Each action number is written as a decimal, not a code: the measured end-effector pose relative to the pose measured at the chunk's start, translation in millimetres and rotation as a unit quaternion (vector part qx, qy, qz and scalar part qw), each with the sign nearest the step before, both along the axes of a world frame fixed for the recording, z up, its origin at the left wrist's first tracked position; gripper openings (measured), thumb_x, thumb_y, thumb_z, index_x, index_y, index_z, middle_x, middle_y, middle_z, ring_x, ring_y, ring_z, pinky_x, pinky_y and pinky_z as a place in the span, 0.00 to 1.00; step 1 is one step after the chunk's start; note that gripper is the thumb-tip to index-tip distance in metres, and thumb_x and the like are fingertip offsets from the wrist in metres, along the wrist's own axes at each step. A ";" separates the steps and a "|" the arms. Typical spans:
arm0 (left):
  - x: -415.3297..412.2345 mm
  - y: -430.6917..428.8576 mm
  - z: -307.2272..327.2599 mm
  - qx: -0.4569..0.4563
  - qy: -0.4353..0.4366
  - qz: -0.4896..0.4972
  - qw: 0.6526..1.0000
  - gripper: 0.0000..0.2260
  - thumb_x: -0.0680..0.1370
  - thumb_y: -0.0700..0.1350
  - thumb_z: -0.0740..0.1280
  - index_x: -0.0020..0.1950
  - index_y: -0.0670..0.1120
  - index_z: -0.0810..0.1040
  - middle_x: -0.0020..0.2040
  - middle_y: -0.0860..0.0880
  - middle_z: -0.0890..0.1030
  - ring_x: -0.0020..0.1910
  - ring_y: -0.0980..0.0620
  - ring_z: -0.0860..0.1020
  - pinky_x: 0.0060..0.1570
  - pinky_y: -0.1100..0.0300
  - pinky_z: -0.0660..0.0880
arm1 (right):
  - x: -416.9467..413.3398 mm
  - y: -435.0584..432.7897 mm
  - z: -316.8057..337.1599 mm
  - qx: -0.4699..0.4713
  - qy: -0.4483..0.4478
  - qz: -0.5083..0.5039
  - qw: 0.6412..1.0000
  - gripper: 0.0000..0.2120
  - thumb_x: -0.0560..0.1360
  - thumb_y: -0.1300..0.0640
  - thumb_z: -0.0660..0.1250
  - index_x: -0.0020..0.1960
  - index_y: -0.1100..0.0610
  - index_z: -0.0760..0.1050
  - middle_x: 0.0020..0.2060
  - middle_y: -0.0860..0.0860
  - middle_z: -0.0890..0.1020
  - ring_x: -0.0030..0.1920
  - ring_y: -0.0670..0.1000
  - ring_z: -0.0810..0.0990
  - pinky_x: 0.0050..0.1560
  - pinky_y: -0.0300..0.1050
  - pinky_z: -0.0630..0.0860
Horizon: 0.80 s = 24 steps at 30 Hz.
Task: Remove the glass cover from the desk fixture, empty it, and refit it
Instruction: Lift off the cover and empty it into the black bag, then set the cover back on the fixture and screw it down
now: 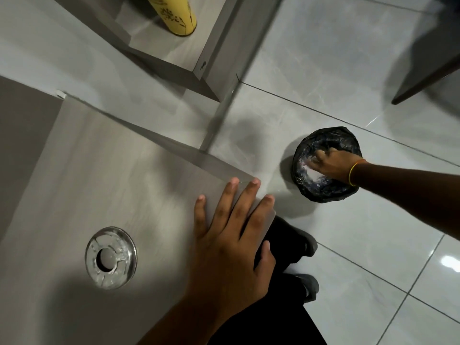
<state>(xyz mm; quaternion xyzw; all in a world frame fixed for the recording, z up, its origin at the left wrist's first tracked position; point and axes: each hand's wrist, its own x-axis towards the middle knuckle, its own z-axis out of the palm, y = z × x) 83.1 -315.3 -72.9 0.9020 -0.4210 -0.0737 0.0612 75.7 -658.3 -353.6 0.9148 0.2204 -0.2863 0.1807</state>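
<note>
Head view: right hand [333, 165] reaches down into black-lined bin [348, 192] on floor, fingers closed around pale, blurred object, probably glass cover [315, 170]; cannot confirm. Left hand [231, 235] lies flat, fingers spread, gripping nothing, bracing on desk [112, 170] corner. Fixture ring [110, 257] sits bare on desk. Judgement: tip fully over bin, keep firm grip, shake gently.

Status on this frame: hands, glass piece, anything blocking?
Left hand flat on desk. Right hand inside lined bin, grip unclear. Glass ring on desk. Nothing blocking.

Head camera, steeply downward, close over desk [99, 170], floor [348, 70] beyond
</note>
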 end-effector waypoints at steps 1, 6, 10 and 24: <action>0.0 0.5 -0.7 -0.004 -0.006 -0.003 1.000 0.37 0.77 0.54 0.71 0.85 0.53 0.66 0.90 0.50 0.61 0.90 0.45 0.55 0.83 0.28 0.53 | 0.9 -0.1 3.3 -0.009 -0.008 -0.011 1.000 0.28 0.83 0.61 0.53 0.82 0.62 0.54 0.65 0.62 0.75 0.56 0.60 0.81 0.56 0.52 0.79; 2.7 0.4 -5.3 0.018 0.006 -0.007 1.000 0.38 0.77 0.53 0.68 0.86 0.55 0.62 0.91 0.51 0.56 0.91 0.46 0.51 0.85 0.29 0.49 | -1.6 1.5 39.9 0.054 -0.001 -0.130 0.990 0.37 0.83 0.54 0.62 0.85 0.49 0.46 0.68 0.62 0.71 0.53 0.63 0.84 0.51 0.53 0.80; 4.3 0.4 -0.3 0.009 0.039 -0.003 0.999 0.40 0.75 0.52 0.68 0.87 0.56 0.60 0.91 0.55 0.52 0.91 0.48 0.48 0.85 0.31 0.48 | -9.5 10.7 96.6 0.231 -0.050 -0.485 0.842 0.32 0.77 0.54 0.72 0.78 0.49 0.66 0.61 0.65 0.81 0.53 0.69 0.84 0.55 0.58 0.82; -3.1 -10.3 20.0 -0.026 0.175 0.060 0.982 0.42 0.76 0.50 0.71 0.88 0.50 0.57 0.89 0.45 0.62 0.89 0.38 0.57 0.84 0.27 0.49 | 15.6 138.1 391.4 0.430 -0.251 -0.533 0.684 0.14 0.78 0.64 0.72 0.62 0.55 0.86 0.45 0.57 0.84 0.45 0.56 0.83 0.47 0.33 0.71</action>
